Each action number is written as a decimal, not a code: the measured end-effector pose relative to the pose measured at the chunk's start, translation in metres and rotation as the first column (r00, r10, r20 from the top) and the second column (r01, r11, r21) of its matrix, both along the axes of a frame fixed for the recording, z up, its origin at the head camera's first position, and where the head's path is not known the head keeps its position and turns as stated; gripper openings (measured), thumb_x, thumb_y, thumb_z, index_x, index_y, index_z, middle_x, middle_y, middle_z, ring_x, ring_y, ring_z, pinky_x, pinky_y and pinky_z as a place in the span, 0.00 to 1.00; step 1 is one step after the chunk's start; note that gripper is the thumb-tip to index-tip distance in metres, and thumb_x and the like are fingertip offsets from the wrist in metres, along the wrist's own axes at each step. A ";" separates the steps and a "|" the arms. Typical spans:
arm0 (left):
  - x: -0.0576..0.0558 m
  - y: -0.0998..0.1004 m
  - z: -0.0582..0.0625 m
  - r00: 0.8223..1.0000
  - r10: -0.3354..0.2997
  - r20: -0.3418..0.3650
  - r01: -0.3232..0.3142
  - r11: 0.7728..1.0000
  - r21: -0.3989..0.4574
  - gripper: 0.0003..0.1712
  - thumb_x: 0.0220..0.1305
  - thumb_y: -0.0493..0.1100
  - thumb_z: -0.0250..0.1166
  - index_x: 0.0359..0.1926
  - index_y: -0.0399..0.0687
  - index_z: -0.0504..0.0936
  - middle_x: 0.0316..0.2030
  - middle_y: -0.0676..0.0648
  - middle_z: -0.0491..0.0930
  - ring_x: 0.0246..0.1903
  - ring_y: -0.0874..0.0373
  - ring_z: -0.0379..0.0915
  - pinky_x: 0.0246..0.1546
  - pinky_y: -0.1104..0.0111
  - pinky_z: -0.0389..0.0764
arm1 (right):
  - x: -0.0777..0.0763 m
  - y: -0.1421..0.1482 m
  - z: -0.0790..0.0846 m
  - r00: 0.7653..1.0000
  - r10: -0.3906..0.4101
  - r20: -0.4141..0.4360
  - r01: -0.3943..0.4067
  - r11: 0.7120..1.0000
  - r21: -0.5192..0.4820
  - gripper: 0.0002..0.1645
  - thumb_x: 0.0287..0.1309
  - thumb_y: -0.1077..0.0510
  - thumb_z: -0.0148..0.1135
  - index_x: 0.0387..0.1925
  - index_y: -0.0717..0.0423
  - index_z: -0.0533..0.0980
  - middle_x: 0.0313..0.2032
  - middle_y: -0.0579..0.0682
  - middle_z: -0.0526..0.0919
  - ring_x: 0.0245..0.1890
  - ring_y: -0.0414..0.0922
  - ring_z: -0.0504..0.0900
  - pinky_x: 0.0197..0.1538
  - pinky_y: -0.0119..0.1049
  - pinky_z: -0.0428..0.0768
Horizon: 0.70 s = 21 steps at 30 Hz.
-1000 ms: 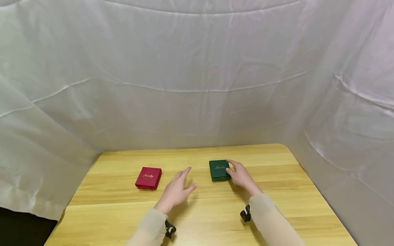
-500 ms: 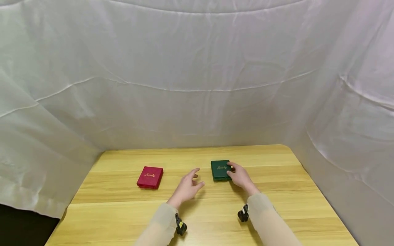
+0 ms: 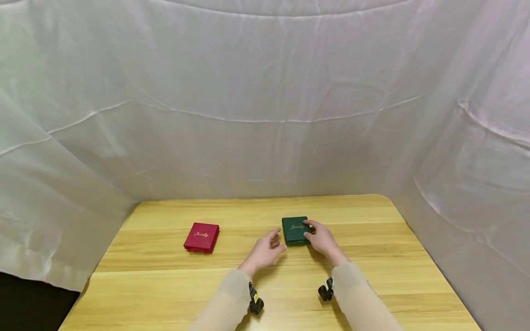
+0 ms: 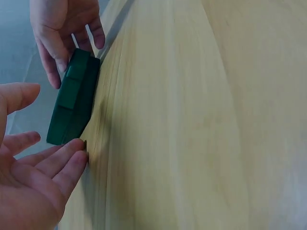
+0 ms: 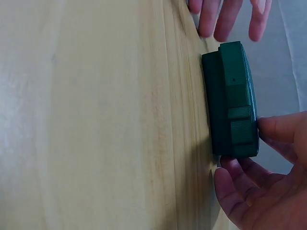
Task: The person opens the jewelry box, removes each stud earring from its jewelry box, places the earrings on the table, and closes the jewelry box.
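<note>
A green jewelry box [image 3: 295, 231] with gold lettering on its lid lies on the wooden table. My right hand [image 3: 323, 237] holds its right side, index finger and thumb on the lid's edge, the other fingers curled low against the side in the right wrist view. From the left, my left hand [image 3: 267, 250] reaches toward the box with loosely bent fingers and nothing in them. In the left wrist view its fingertips [image 4: 72, 148] are right at the near end of the green box [image 4: 72, 96]. A ribbed green ribbon [image 5: 238, 112] shows on the box's front.
A red jewelry box [image 3: 201, 237] with similar gold lettering lies on the left part of the table [image 3: 165, 294]. Pale grey cloth [image 3: 265, 151] hangs behind the table and along both sides.
My left hand has moved right, from between the two boxes to beside the green box, and its fingers have bent more. The right hand has stayed at the green box.
</note>
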<state>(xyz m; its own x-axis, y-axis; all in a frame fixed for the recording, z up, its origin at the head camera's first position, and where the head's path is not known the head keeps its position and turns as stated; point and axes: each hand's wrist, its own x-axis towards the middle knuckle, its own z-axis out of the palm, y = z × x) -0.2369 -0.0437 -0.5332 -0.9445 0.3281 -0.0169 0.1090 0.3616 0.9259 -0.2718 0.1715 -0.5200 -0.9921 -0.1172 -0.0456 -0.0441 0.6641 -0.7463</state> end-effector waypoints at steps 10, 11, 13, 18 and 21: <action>0.002 0.016 0.001 0.998 -0.020 0.060 0.013 0.994 0.111 0.37 0.69 0.38 0.62 0.72 0.30 0.57 0.65 0.30 0.66 0.61 0.41 0.69 0.58 0.54 0.73 | 0.005 -0.002 -0.002 1.000 -0.012 0.006 0.012 0.999 -0.034 0.26 0.66 0.64 0.58 0.65 0.61 0.69 0.53 0.66 0.76 0.51 0.58 0.76 0.52 0.54 0.77; 0.003 0.016 0.002 0.998 -0.017 0.064 0.009 0.993 0.117 0.37 0.68 0.38 0.62 0.72 0.30 0.58 0.64 0.30 0.66 0.61 0.41 0.69 0.58 0.54 0.74 | 0.006 -0.002 -0.002 1.000 -0.013 0.007 0.013 0.999 -0.036 0.26 0.66 0.64 0.58 0.65 0.61 0.69 0.53 0.66 0.76 0.51 0.58 0.76 0.51 0.53 0.77; 0.003 0.017 0.003 0.998 -0.013 0.067 0.004 0.992 0.127 0.37 0.67 0.38 0.63 0.72 0.31 0.58 0.63 0.30 0.68 0.59 0.41 0.70 0.57 0.54 0.74 | 0.008 -0.002 -0.001 1.000 -0.019 0.005 0.019 0.999 -0.041 0.26 0.66 0.64 0.58 0.65 0.61 0.70 0.52 0.65 0.76 0.50 0.57 0.77 0.50 0.52 0.78; 0.006 0.016 0.007 0.999 0.020 0.051 -0.025 0.995 0.094 0.36 0.65 0.38 0.65 0.71 0.34 0.62 0.58 0.31 0.72 0.55 0.41 0.74 0.54 0.52 0.77 | 0.013 -0.004 0.001 1.000 -0.029 0.002 0.029 0.998 -0.060 0.26 0.65 0.64 0.60 0.64 0.60 0.71 0.51 0.64 0.77 0.49 0.57 0.77 0.49 0.50 0.79; 0.010 0.015 0.010 0.998 0.053 0.028 -0.055 0.996 0.066 0.35 0.64 0.37 0.65 0.69 0.34 0.65 0.54 0.32 0.74 0.52 0.41 0.75 0.51 0.52 0.78 | 0.018 -0.004 0.003 1.000 -0.028 0.008 0.028 0.996 -0.086 0.26 0.64 0.64 0.60 0.63 0.60 0.72 0.52 0.64 0.76 0.50 0.58 0.77 0.47 0.48 0.80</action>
<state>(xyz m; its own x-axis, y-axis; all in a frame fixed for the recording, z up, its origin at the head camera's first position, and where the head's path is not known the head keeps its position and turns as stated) -0.2274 -0.0286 -0.5234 -0.9604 0.2779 -0.0218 0.0664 0.3039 0.9504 -0.2534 0.1670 -0.5168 -0.9947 -0.0929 -0.0432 -0.0211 0.5980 -0.8012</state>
